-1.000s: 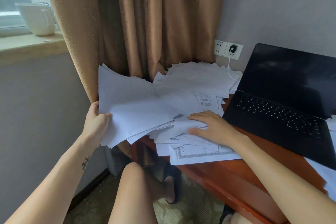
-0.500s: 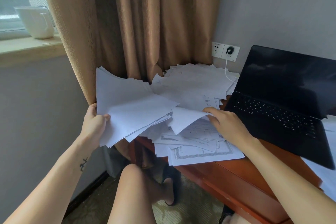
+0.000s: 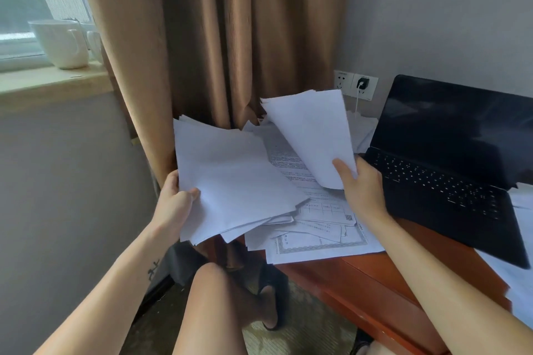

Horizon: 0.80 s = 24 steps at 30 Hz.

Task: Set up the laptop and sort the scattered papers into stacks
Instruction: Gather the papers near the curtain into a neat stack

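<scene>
My left hand [image 3: 174, 200] grips a fanned stack of white sheets [image 3: 230, 181] by its left edge, held above the desk's left end. In my right hand [image 3: 359, 186], a few blank sheets [image 3: 311, 135] are pinched at their lower corner and lifted upright over the pile. Loose printed papers [image 3: 314, 228] lie scattered beneath on the red-brown desk [image 3: 409, 277], some hanging over its front edge. To the right stands the open black laptop [image 3: 450, 158], its screen dark.
Brown curtains [image 3: 225, 37] hang behind the papers. A wall socket with a white charger [image 3: 362, 84] sits behind the laptop. White mugs [image 3: 62, 43] stand on the window sill at left. More papers [image 3: 519, 277] lie at the desk's right edge. My knee [image 3: 213, 291] is below the desk.
My right hand has left the pile, where it pressed flat, and lifted a few sheets up off it. The left hand's stack has hardly moved.
</scene>
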Each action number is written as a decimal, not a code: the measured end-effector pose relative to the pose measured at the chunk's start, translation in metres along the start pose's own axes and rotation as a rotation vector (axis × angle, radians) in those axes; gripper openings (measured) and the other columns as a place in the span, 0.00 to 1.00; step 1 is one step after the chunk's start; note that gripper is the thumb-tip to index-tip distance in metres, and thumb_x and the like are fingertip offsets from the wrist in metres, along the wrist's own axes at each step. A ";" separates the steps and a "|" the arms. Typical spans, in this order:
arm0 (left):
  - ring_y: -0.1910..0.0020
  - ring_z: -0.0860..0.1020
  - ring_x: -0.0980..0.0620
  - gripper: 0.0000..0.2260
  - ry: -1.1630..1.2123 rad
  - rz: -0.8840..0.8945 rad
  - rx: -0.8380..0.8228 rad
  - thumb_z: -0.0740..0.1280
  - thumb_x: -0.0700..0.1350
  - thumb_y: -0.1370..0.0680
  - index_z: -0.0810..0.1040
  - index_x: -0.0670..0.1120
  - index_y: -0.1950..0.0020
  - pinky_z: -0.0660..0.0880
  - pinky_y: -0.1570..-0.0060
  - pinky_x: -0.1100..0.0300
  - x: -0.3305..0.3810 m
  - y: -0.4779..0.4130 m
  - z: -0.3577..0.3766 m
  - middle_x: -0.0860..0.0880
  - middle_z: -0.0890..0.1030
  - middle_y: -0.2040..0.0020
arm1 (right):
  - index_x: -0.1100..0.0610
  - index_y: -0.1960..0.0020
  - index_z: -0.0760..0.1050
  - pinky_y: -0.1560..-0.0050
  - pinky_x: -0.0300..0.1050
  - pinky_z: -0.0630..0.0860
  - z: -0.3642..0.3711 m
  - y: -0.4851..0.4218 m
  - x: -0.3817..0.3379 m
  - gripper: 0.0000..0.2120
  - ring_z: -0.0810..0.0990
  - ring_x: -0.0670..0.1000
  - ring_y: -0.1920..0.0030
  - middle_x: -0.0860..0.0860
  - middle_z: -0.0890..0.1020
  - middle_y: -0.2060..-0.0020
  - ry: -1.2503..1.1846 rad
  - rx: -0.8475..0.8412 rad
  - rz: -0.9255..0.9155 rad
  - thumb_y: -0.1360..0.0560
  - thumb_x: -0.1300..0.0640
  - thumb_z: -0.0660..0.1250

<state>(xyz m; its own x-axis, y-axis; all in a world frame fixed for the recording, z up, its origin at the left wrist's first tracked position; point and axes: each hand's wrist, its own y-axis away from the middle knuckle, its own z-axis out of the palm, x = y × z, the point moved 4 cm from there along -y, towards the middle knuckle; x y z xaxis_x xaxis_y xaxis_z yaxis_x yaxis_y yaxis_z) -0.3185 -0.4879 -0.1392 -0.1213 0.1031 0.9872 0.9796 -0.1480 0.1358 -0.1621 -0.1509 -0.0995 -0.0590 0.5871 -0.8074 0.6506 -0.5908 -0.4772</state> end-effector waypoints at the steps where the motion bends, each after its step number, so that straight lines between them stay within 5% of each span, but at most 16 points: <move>1: 0.44 0.80 0.45 0.21 -0.009 -0.004 -0.021 0.62 0.35 0.16 0.68 0.52 0.26 0.78 0.46 0.46 0.000 0.001 0.006 0.49 0.79 0.37 | 0.57 0.37 0.81 0.47 0.39 0.78 0.006 0.002 -0.004 0.12 0.83 0.44 0.49 0.47 0.85 0.47 0.036 -0.040 -0.047 0.18 0.55 0.67; 5: 0.41 0.81 0.43 0.18 0.010 -0.035 -0.083 0.62 0.37 0.15 0.69 0.53 0.28 0.78 0.38 0.40 -0.004 0.004 0.022 0.49 0.80 0.37 | 0.52 0.36 0.81 0.48 0.46 0.81 0.035 0.017 -0.008 0.13 0.84 0.53 0.53 0.51 0.87 0.50 0.204 -0.302 -0.240 0.19 0.53 0.67; 8: 0.41 0.81 0.44 0.12 0.058 -0.064 -0.100 0.60 0.41 0.13 0.71 0.52 0.30 0.78 0.37 0.42 -0.006 0.004 0.026 0.50 0.81 0.38 | 0.53 0.35 0.81 0.37 0.40 0.75 0.050 0.031 -0.002 0.14 0.80 0.38 0.43 0.46 0.84 0.41 0.187 -0.551 -0.188 0.19 0.61 0.67; 11: 0.39 0.79 0.45 0.11 0.010 -0.070 -0.110 0.59 0.52 0.13 0.71 0.51 0.33 0.75 0.33 0.41 -0.007 0.002 0.027 0.49 0.80 0.37 | 0.51 0.37 0.81 0.34 0.36 0.69 0.054 0.039 0.006 0.16 0.75 0.39 0.38 0.42 0.80 0.40 0.311 -0.690 -0.209 0.18 0.47 0.62; 15: 0.38 0.79 0.46 0.16 -0.034 -0.051 -0.121 0.62 0.54 0.15 0.69 0.48 0.31 0.76 0.34 0.41 -0.008 0.001 0.028 0.49 0.79 0.37 | 0.50 0.36 0.80 0.34 0.28 0.59 0.048 0.038 0.004 0.26 0.67 0.38 0.33 0.41 0.77 0.37 0.193 -0.674 -0.111 0.18 0.37 0.51; 18: 0.39 0.80 0.45 0.18 -0.043 -0.062 -0.128 0.66 0.48 0.16 0.68 0.46 0.29 0.78 0.36 0.42 -0.008 0.000 0.030 0.48 0.79 0.36 | 0.50 0.28 0.72 0.25 0.41 0.56 0.050 0.022 0.015 0.25 0.61 0.47 0.25 0.46 0.71 0.28 0.323 -0.535 0.020 0.17 0.39 0.51; 20: 0.40 0.80 0.45 0.18 -0.043 -0.067 -0.126 0.67 0.47 0.17 0.67 0.46 0.28 0.78 0.36 0.41 -0.008 -0.001 0.031 0.48 0.79 0.36 | 0.49 0.21 0.61 0.21 0.49 0.49 0.056 0.019 0.024 0.30 0.51 0.50 0.20 0.49 0.60 0.20 0.544 -0.611 0.061 0.17 0.36 0.50; 24: 0.39 0.79 0.45 0.19 -0.040 -0.069 -0.120 0.66 0.46 0.16 0.66 0.46 0.27 0.77 0.35 0.42 -0.010 -0.003 0.031 0.48 0.77 0.36 | 0.50 0.18 0.53 0.20 0.49 0.39 0.064 0.024 0.023 0.33 0.44 0.49 0.19 0.51 0.51 0.18 0.725 -0.720 -0.079 0.18 0.35 0.51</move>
<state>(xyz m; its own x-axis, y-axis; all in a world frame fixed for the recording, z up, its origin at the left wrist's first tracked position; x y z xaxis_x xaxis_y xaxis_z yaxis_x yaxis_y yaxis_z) -0.3152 -0.4583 -0.1516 -0.1792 0.1563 0.9713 0.9426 -0.2555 0.2150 -0.1969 -0.1872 -0.1514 0.1948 0.9444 -0.2647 0.9791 -0.2034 -0.0051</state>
